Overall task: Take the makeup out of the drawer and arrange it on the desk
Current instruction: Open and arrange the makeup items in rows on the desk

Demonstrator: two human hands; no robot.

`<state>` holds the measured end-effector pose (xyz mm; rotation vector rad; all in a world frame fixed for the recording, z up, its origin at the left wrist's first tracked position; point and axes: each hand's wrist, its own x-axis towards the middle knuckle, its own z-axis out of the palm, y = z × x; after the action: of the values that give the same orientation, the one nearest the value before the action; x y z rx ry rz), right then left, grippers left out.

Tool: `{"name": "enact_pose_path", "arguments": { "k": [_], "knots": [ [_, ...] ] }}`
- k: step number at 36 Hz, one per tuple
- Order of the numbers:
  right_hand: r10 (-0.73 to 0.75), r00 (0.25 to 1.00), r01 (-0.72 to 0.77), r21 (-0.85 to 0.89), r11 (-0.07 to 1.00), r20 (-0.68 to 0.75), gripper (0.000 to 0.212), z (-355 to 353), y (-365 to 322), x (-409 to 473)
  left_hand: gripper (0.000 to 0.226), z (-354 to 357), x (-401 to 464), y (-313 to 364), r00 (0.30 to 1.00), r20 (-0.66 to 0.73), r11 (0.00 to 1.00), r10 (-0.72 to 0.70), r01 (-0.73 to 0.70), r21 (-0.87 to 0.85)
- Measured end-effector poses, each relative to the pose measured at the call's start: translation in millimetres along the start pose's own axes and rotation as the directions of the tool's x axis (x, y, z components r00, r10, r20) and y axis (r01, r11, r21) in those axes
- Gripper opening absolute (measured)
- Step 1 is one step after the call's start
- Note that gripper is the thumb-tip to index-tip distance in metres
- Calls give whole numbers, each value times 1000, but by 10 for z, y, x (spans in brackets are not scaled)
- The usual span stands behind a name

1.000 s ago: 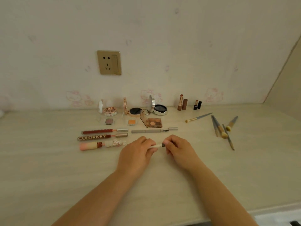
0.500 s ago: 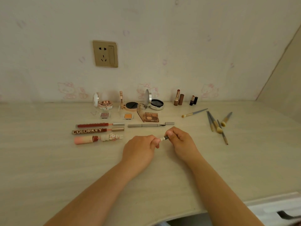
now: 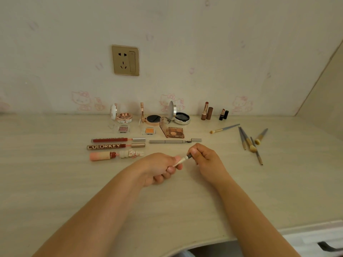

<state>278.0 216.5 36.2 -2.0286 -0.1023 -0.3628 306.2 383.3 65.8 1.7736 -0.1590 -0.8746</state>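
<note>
White pencil (image 3: 182, 160) held between both hands above the desk (image 3: 55, 182)

Its lower end is gripped in the curled fingers of the left hand (image 3: 159, 168); its long axis is tilted up and rightward, where the dark tip is pinched by the right hand (image 3: 205, 159). Just beyond, the grey brow pencil (image 3: 170, 141) is laid crosswise, suggesting a parallel slot.

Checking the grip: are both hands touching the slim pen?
Touching. Head view shows the left hand and right hand each pinching an end of the slim pen.
</note>
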Motion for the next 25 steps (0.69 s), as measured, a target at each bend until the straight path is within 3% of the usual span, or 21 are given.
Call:
{"name": "enact_pose_path", "arguments": {
  "k": [2, 4, 7, 9, 11, 12, 15, 20, 25],
  "knots": [
    [8, 1000, -9, -26, 1000, -19, 32, 30, -2, -3, 36, 70, 11, 13, 990, -76, 982, 116, -103, 158],
    [43, 998, -46, -60, 997, -55, 31, 11, -32, -9, 37, 128, 18, 8, 947, -164, 876, 277, -178, 449],
    [203, 929, -203, 35, 979, -309, 28, -302, 10, 0, 29, -66, -41, -90, 861, -326, 647, 390, -4, 762],
    [239, 878, -228, 77, 971, -416, 28, -491, 66, -24, 27, -272, -129, -179, 760, -474, 682, 444, 56, 729],
    [231, 905, -222, 67, 973, -358, 27, -402, 29, -16, 25, -326, -160, -178, 658, -529, 726, 536, -40, 687],
    [227, 923, -221, 55, 974, -311, 27, -290, 9, 4, 24, -273, -151, -148, 645, -493, 690, 584, -75, 720],
    [198, 956, -199, 15, 980, -217, 26, -71, 17, 43, 24, -45, -61, -106, 652, -366, 588, 664, -152, 795],
    [207, 964, -203, 40, 978, -166, 30, -153, 145, 57, 25, -41, 68, -145, 657, -394, 617, 642, -139, 774],
    [218, 966, -226, -43, 973, -138, 29, -156, 181, 151, 27, -92, 178, -176, 682, -390, 599, 619, -89, 796]
  ]
}}
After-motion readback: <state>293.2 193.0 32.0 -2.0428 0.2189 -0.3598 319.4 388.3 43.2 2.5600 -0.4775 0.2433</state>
